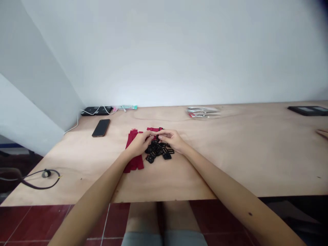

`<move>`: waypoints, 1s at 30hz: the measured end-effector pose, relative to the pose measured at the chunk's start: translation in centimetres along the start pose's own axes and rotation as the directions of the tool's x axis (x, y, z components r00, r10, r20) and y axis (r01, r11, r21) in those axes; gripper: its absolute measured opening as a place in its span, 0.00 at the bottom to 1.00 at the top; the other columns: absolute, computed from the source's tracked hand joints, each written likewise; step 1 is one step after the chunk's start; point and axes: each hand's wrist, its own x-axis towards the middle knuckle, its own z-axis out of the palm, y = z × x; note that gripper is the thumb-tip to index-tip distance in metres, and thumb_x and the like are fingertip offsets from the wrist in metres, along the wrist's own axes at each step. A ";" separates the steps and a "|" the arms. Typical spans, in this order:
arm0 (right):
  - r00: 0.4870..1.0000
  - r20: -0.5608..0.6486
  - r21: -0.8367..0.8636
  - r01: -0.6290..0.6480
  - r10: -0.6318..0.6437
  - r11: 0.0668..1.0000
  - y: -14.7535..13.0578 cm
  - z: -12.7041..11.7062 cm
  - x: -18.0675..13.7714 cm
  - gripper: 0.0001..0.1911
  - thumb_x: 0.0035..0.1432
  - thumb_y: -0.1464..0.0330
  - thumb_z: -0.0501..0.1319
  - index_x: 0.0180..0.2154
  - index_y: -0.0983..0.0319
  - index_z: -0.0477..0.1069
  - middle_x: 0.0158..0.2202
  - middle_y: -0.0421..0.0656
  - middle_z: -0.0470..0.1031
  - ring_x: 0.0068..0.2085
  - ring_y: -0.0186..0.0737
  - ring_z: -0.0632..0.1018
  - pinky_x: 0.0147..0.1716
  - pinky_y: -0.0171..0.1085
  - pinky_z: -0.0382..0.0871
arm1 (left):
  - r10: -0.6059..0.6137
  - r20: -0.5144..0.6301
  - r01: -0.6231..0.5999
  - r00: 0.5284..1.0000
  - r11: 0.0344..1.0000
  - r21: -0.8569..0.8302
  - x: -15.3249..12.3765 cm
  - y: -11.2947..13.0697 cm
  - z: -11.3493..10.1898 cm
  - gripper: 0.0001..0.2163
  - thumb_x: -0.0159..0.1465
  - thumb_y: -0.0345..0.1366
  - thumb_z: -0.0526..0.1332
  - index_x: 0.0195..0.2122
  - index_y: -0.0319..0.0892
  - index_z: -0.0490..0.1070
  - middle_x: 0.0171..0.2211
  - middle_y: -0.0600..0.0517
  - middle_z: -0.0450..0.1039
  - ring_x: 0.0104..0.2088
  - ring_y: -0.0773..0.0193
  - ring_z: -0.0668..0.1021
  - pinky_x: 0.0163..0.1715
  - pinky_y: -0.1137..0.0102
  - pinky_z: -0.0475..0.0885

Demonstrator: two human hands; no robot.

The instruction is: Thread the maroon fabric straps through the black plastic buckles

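My left hand (139,143) rests over a bunch of dark red fabric strips (133,164) on the plywood table (205,171). My right hand (171,140) lies just above a heap of black plastic strap sliders (157,152), and its fingertips meet those of my left hand. Another red strip (153,129) shows beyond my hands. My fingers hide whatever may lie between them, and the pinch is too small to read.
A black phone (101,127) lies at the back left, near a dark device (97,110) with white cables. Stacked packets (202,112) and a dark tablet (307,110) sit along the back. Another person's hand (323,133) enters at the right edge.
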 end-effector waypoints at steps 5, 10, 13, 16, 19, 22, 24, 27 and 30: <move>0.996 -0.084 0.077 0.015 -0.009 0.997 -0.3 0.2 0.1 0.17 0.56 0.59 0.77 0.44 0.58 0.81 0.41 0.43 0.82 0.37 0.37 0.80 0.39 0.36 0.76 | -0.002 -0.001 0.002 1.000 0.997 -0.078 0.2 0.2 0.1 0.13 0.76 0.41 0.55 0.46 0.43 0.78 0.40 0.49 0.82 0.38 0.58 0.82 0.41 0.66 0.75; 0.995 -0.098 -0.025 0.022 -0.024 0.999 -0.2 0.6 0.0 0.16 0.55 0.57 0.77 0.37 0.60 0.78 0.34 0.40 0.78 0.33 0.36 0.76 0.35 0.36 0.72 | -0.011 -0.064 0.002 0.998 0.991 -0.137 0.4 -0.5 0.6 0.13 0.75 0.41 0.57 0.46 0.41 0.79 0.40 0.48 0.83 0.39 0.59 0.82 0.41 0.67 0.76; 0.998 -0.065 -0.103 0.015 -0.022 0.995 -0.1 0.8 -0.2 0.18 0.56 0.53 0.75 0.35 0.61 0.78 0.32 0.40 0.77 0.31 0.36 0.75 0.33 0.36 0.71 | -0.001 -0.081 -0.016 0.997 0.978 -0.207 0.4 -0.8 0.7 0.12 0.73 0.39 0.59 0.48 0.40 0.80 0.42 0.46 0.84 0.41 0.57 0.84 0.43 0.65 0.78; 0.997 -0.072 -0.125 0.020 -0.029 0.992 -0.1 0.8 -0.2 0.21 0.57 0.50 0.73 0.34 0.61 0.77 0.29 0.40 0.75 0.29 0.36 0.74 0.30 0.36 0.70 | 0.032 -0.144 -0.061 0.989 0.978 -0.200 0.2 -0.8 0.6 0.12 0.71 0.36 0.63 0.52 0.41 0.81 0.46 0.44 0.85 0.46 0.54 0.86 0.48 0.62 0.80; 0.996 -0.082 -0.121 0.031 -0.042 0.992 -0.2 0.7 -0.1 0.21 0.59 0.49 0.72 0.35 0.61 0.77 0.28 0.39 0.75 0.28 0.35 0.73 0.29 0.35 0.68 | 0.131 -0.186 -0.153 0.974 0.982 -0.107 0.0 -0.5 0.3 0.14 0.67 0.34 0.68 0.53 0.42 0.81 0.50 0.44 0.84 0.50 0.53 0.85 0.54 0.60 0.79; 0.999 -0.021 -0.140 0.035 -0.038 0.990 -0.4 0.6 -0.1 0.22 0.61 0.48 0.70 0.34 0.61 0.76 0.26 0.38 0.73 0.27 0.35 0.72 0.28 0.35 0.66 | 0.218 -0.205 -0.226 0.954 0.974 -0.014 -0.1 -0.2 0.1 0.14 0.65 0.33 0.69 0.52 0.43 0.81 0.48 0.45 0.84 0.48 0.55 0.85 0.52 0.61 0.79; 0.999 0.033 -0.156 0.033 -0.028 0.987 -0.6 0.5 -0.1 0.23 0.62 0.48 0.69 0.31 0.61 0.76 0.24 0.38 0.72 0.26 0.35 0.71 0.28 0.35 0.64 | 0.227 -0.178 -0.227 0.958 0.974 0.019 -0.2 0.1 0.0 0.14 0.65 0.33 0.68 0.53 0.44 0.80 0.47 0.46 0.84 0.47 0.56 0.84 0.51 0.62 0.79; 0.999 0.045 -0.134 0.034 -0.028 0.990 -0.9 0.5 -0.2 0.22 0.63 0.51 0.69 0.28 0.61 0.75 0.23 0.37 0.69 0.26 0.34 0.68 0.27 0.35 0.61 | 0.172 -0.132 -0.164 0.976 0.984 0.064 -0.3 0.6 -0.1 0.15 0.64 0.33 0.68 0.52 0.44 0.79 0.46 0.46 0.83 0.45 0.56 0.84 0.47 0.63 0.79; 0.999 -0.032 0.007 0.029 -0.029 1.000 -1.1 0.3 -0.2 0.19 0.61 0.55 0.70 0.26 0.60 0.74 0.23 0.37 0.68 0.26 0.35 0.67 0.28 0.36 0.62 | 0.125 -0.148 -0.115 0.981 0.991 0.072 -0.4 0.8 -0.1 0.14 0.62 0.34 0.68 0.50 0.43 0.79 0.43 0.48 0.83 0.41 0.57 0.83 0.44 0.65 0.78</move>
